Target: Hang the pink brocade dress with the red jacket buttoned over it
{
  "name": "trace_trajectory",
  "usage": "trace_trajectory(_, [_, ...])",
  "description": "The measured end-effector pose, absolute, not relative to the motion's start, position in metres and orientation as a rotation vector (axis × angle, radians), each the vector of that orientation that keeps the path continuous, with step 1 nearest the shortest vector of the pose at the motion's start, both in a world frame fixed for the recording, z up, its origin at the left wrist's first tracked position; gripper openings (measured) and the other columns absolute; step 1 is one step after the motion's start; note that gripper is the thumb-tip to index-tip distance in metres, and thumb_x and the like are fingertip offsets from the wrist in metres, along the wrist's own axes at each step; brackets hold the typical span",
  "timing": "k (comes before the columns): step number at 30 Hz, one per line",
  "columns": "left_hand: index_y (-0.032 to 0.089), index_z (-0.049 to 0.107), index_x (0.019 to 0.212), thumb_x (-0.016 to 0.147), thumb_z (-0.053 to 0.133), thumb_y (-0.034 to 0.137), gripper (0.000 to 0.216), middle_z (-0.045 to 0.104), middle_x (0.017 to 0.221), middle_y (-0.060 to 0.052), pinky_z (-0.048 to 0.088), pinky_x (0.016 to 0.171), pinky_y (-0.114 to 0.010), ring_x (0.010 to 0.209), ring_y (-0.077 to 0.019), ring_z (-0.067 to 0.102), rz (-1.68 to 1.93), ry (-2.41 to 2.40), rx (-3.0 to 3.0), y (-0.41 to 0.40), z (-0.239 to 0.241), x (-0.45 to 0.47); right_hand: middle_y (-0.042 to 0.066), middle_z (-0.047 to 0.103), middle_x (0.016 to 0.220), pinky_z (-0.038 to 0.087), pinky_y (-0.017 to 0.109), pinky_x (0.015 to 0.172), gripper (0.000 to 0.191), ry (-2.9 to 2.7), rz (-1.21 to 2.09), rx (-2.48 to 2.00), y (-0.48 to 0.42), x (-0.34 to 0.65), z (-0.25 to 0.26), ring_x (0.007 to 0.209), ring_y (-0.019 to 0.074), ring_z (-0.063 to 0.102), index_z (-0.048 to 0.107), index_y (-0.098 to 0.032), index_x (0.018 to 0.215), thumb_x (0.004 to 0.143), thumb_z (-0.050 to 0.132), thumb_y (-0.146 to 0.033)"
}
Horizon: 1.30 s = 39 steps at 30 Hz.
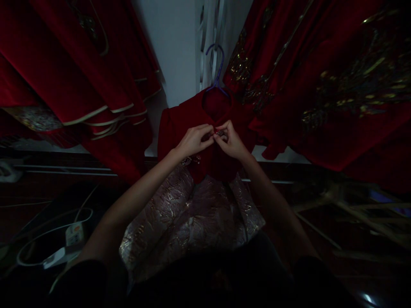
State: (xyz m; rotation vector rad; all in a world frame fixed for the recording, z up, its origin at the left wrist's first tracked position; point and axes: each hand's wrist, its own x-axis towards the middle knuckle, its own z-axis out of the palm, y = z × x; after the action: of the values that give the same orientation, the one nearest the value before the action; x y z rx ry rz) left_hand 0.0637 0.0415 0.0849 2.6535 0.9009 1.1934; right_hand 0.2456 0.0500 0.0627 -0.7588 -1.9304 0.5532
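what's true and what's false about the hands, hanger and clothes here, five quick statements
1. The left hand and right hand are close together at the front of the red top. True.
2. The left hand grips the hanger. False: the hanger is above both hands.
3. The hanger is purple-blue. True.
4. Red garments hang on the left only. False: they hang on the right too.
5. Shiny patterned fabric is below the red top. True.

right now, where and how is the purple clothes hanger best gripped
Probably by the upright stem of the purple clothes hanger, just under the hook, pinched from the front, above the collar. The hook's top appears hung on the pale upright rail, and the hanger's shoulders run into the neckline of the red top, leaving that stem exposed.
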Motion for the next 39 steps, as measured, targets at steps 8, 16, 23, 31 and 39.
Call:
trace_trajectory(8, [0.018,0.058,0.086,0.086,0.051,0.023,0.008,0.057,0.083,-0.005,0.044,0.074,-0.03,0.08,-0.0181,0.055,0.999,0.887,2.89,0.047,0.089,0.065,0.001,0.051,0.081,0.049,0.031,0.064,0.033,-1.97,0.458,-0.833,0.056,0.247,0.064,0.07,0.0146,0.054,0.042,-0.022,0.113,0.085,0.054,-0.033])
trace_trajectory(16, [0.019,0.056,0.103,0.09,0.038,0.021,0.022,0.063,0.103,-0.008,0.047,0.089,-0.034,0.096,-0.0168,0.059,1.483,0.931,2.005,0.039,0.049,0.085,0.011,0.044,0.123,0.052,0.039,0.089,0.064,-1.805,0.46,-0.844,0.04,0.229,0.034,0.11,0.0216,0.053,0.013,-0.029,0.137,0.088,0.052,-0.038])
trace_trajectory(23, [0.018,0.061,0.108,0.085,0.039,0.031,0.034,0.064,0.118,-0.009,0.052,0.084,-0.032,0.099,-0.0177,0.062,1.293,0.716,1.575,0.045,0.033,0.084,0.018,0.032,0.141,0.042,0.049,0.104,0.086,-1.87,0.272,-0.914,0.013,0.234,-0.006,0.131,0.029,0.038,0.007,-0.023,0.145,0.077,0.06,-0.025])
trace_trajectory(31, [0.019,0.058,0.121,0.076,0.044,0.016,0.047,0.05,0.141,-0.006,0.033,0.11,-0.04,0.135,-0.023,0.04,1.29,0.981,1.47,0.038,0.004,0.082,0.005,0.061,0.096,0.049,0.034,0.085,0.034,-1.61,0.483,-1.087,-0.002,0.297,0.018,0.091,0.0174,0.06,0.049,-0.021,0.115,0.082,0.058,-0.026])
trace_trajectory(39, [0.018,0.061,0.091,0.082,0.045,0.015,0.019,0.063,0.098,-0.006,0.044,0.092,-0.033,0.095,-0.0169,0.058,1.884,1.339,1.388,0.019,-0.006,0.09,-0.001,0.061,0.082,0.05,0.027,0.074,0.03,-1.659,0.89,-0.97,-0.023,0.302,0.052,0.077,0.0121,0.061,0.053,-0.022,0.097,0.076,0.07,-0.036])
